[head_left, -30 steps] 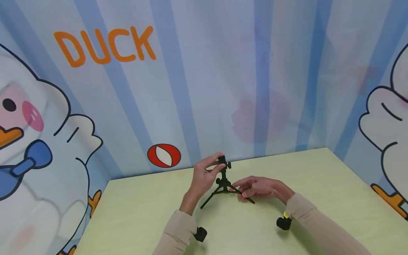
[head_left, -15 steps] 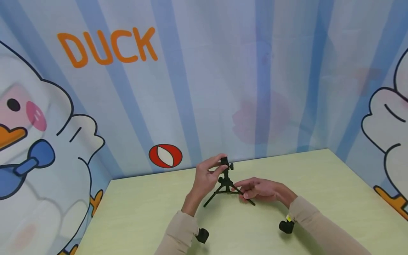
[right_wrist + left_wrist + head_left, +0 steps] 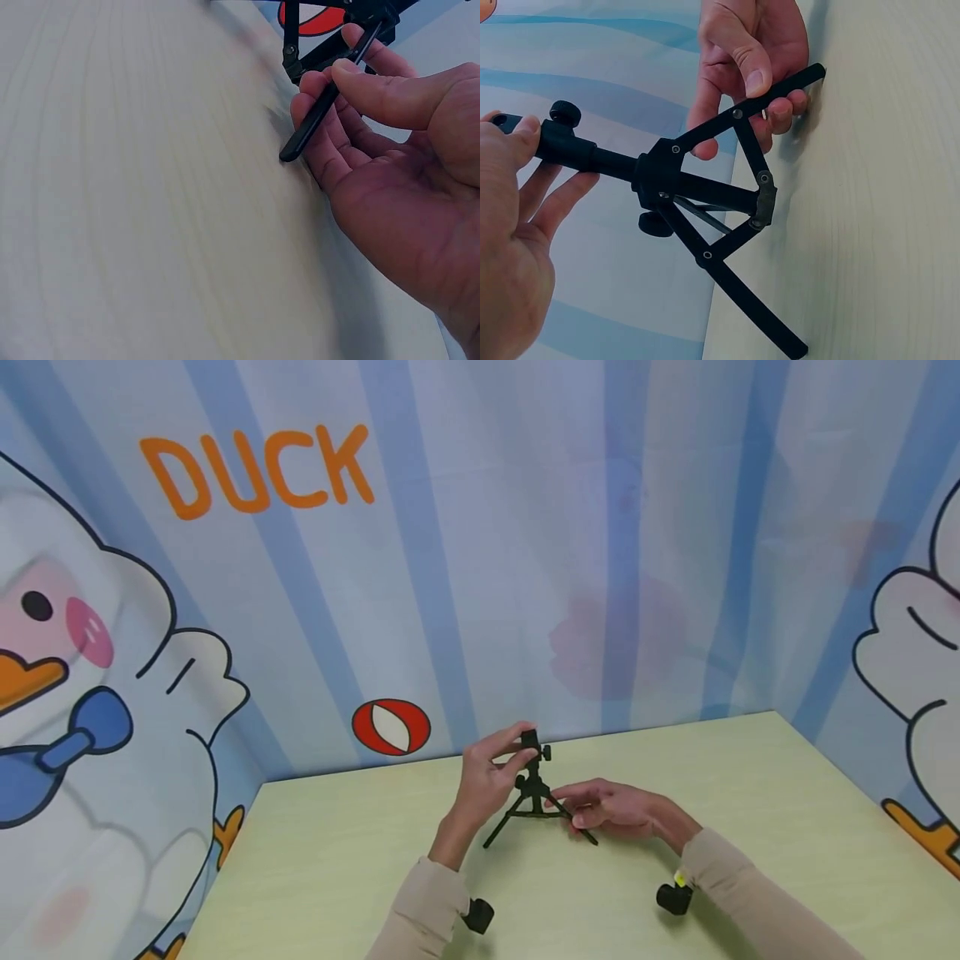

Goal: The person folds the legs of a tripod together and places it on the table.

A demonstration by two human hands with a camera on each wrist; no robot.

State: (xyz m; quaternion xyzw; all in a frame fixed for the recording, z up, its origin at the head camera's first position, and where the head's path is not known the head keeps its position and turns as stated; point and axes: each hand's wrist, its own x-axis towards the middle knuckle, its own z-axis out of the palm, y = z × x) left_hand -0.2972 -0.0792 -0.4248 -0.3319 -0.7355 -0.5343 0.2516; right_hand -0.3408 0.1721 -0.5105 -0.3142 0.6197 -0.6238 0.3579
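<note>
A small black tripod (image 3: 536, 789) with spread, hinged legs stands upright over the table. My left hand (image 3: 482, 781) grips the head at its top between thumb and fingers. Two round knobs show on the tripod (image 3: 660, 176) in the left wrist view, one near the head and one by the leg collar. My right hand (image 3: 618, 810) pinches the right leg partway down, thumb on the near side and fingers behind. In the right wrist view, the lower end of that leg (image 3: 309, 126) sticks out past my right hand (image 3: 409, 142), close over the tabletop.
The pale yellow-green table (image 3: 330, 860) ends at a striped blue fabric backdrop (image 3: 510, 568) behind the tripod. Printed duck figures flank both sides. A small black camera hangs below each sleeve cuff, the left camera (image 3: 477, 915) and the right camera (image 3: 673, 898).
The tripod's two near feet have drawn slightly closer together. Both hands keep their hold. The whole head view has shifted a little, with things appearing farther right.
</note>
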